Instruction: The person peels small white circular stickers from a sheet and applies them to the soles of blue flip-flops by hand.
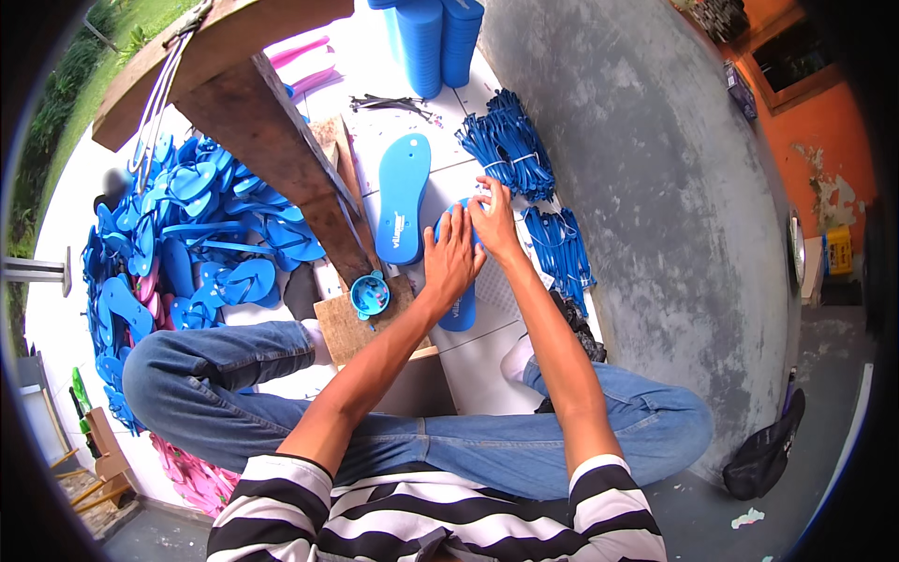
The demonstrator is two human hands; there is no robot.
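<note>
Side by side, both my hands are over the toe half of a blue flip-flop sole (458, 313), whose heel points toward me. My left hand (451, 255) is closed over the sole, its fingers pressed along the top. On its right edge, my right hand (493, 223) is bent with the fingers curled in; what they pinch, if anything, is hidden. A second blue sole (404, 199) lies flat to the left, with strap holes showing. Right of my hands are tied bundles of blue straps (513, 145), with another bundle (558, 251) nearer.
A wooden post and beam (272, 131) rise at the left. Beside the post's foot, a small blue bowl (370, 294) sits on a wooden block (348, 326). Finished blue flip-flops (201, 225) pile up farther left. Stacked blue soles (420, 47) stand behind; a grey wall (655, 187) borders the right.
</note>
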